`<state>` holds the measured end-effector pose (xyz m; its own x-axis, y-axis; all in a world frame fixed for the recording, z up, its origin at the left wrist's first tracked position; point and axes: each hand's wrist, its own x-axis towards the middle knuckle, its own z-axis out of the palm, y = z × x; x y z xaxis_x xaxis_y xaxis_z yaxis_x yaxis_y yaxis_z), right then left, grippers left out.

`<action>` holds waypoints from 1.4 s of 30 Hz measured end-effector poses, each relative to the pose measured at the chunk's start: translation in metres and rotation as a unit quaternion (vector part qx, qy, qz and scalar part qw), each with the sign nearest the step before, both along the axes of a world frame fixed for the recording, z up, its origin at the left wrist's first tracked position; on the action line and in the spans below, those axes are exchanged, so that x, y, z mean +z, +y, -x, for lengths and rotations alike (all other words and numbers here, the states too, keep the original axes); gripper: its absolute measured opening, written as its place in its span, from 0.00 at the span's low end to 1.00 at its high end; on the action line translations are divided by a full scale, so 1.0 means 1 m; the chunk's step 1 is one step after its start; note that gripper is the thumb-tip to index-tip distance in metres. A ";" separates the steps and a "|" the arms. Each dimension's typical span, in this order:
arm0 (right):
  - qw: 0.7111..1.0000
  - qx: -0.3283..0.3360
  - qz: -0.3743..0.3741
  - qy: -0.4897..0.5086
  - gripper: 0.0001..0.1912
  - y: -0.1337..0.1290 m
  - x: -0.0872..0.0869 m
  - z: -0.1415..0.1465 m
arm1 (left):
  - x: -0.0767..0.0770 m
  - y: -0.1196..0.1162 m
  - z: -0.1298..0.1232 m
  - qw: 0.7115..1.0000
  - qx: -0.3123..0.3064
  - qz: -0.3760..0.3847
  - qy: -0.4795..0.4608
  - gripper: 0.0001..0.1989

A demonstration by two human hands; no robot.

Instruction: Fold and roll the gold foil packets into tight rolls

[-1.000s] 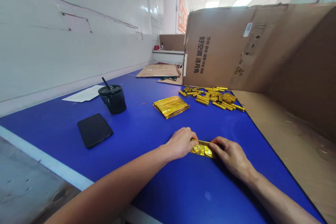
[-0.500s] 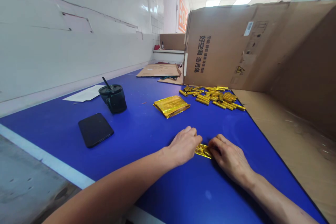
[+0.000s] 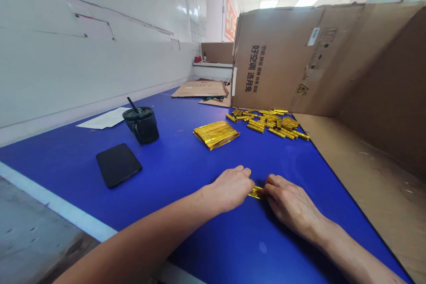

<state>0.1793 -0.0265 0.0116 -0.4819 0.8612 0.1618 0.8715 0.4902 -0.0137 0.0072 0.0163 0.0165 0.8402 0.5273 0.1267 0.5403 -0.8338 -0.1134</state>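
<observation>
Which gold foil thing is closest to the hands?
The small gold foil strip between the left hand and right hand; the flat foil stack and pile of foil sticks lie farther away.

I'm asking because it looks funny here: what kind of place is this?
It looks like a small workshop or packing room, though I can't be sure. There's a long blue workbench, a heap of little gold foil rolls beside a stack of flat gold foil, and a big opened cardboard box.

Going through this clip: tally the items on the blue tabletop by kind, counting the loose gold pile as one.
Smartphone: 1
Lidded black mug with straw: 1
White paper sheet: 1
Flat gold foil stack: 1
Pile of folded gold foil strips: 1
Gold foil strip between the hands: 1
Total: 6
</observation>
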 end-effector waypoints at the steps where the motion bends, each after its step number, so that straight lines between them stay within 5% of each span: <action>1: 1.000 0.001 0.004 -0.002 0.11 0.000 0.001 0.000 | 0.000 0.000 0.000 1.000 -0.001 0.003 0.006 0.05; 22: 0.989 -0.005 0.075 0.127 0.06 0.008 0.003 -0.011 | 0.003 0.003 0.004 0.999 -0.009 0.048 -0.007 0.03; 34: 0.984 -0.026 0.030 0.175 0.07 0.013 -0.009 -0.011 | 0.003 -0.005 0.002 1.000 0.022 0.009 -0.015 0.07; 42: 0.992 0.000 0.046 0.122 0.12 0.011 -0.003 -0.012 | 0.001 0.003 0.003 0.999 -0.004 0.049 -0.018 0.03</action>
